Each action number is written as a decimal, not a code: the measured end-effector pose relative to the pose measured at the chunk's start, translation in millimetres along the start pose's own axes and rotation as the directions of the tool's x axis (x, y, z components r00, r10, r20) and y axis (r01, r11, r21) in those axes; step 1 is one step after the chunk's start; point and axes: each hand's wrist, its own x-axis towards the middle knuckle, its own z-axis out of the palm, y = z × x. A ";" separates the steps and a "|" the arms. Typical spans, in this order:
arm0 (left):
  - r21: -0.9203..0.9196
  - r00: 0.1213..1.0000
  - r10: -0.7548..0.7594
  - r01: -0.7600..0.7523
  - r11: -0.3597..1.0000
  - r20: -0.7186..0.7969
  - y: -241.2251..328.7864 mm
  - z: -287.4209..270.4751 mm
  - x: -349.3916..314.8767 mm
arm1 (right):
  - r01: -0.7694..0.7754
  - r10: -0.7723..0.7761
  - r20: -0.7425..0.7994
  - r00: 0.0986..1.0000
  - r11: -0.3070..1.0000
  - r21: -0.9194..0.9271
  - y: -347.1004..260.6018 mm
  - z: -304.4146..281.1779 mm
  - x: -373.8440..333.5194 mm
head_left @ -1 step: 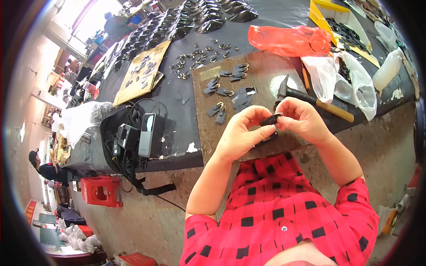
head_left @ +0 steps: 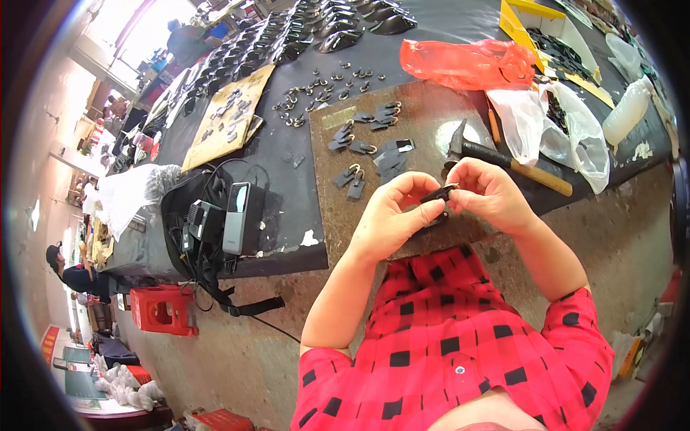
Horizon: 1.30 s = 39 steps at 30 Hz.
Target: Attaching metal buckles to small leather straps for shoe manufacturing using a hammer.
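Observation:
My left hand (head_left: pixel 399 219) pinches a small black strap tab (head_left: pixel 435 195) between thumb and fingers, above the near edge of the brown board (head_left: pixel 431 108). Opposite it, the fingertips of my right hand (head_left: pixel 494 197) close on the tab's other end, where a bit of shiny metal shows. Fingers hide most of the piece. Left of my hands, several black tabs with metal snap hooks (head_left: pixel 350 174) lie on the board, beside a cluster of flat black pieces (head_left: pixel 392 159). Just beyond my right hand rests a hammer (head_left: pixel 539 177), its head on the board.
Loose metal hooks (head_left: pixel 327 90) and a cardboard sheet (head_left: pixel 230 118) with small parts lie left of the board. A grey electronic device (head_left: pixel 236 219) sits near the table edge. Beyond the hammer are an orange-handled tool (head_left: pixel 494 126), white bags (head_left: pixel 521 126) and a red bag (head_left: pixel 467 63).

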 end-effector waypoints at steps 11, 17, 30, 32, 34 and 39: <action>-0.081 0.995 0.071 -0.077 0.994 -0.075 -18.1 18.0 -13.0 | 0.082 -0.081 0.022 0.996 0.996 -0.040 3.1 10.1 -22.1; -0.225 0.985 0.091 -0.123 0.967 -0.145 -25.1 27.4 -18.0 | 0.073 -0.074 0.001 0.997 0.986 0.153 13.1 12.4 -29.2; 0.174 0.869 0.447 -0.417 0.892 -0.211 -50.2 37.1 -18.1 | 0.050 -0.029 -0.073 0.997 0.953 0.297 25.5 13.4 -37.4; 0.576 0.674 0.737 -0.625 0.527 0.057 -50.3 33.2 -14.6 | 0.029 0.002 -0.080 0.997 0.924 0.382 29.2 14.7 -40.3; 0.602 0.667 0.743 -0.620 0.504 0.065 -48.4 32.9 -15.5 | 0.010 0.033 -0.085 0.996 0.886 0.463 31.7 15.9 -43.1; 0.687 0.522 0.788 -0.704 0.181 0.327 -54.0 28.3 -15.2 | -0.001 0.097 -0.129 0.987 0.801 0.598 37.2 21.7 -46.6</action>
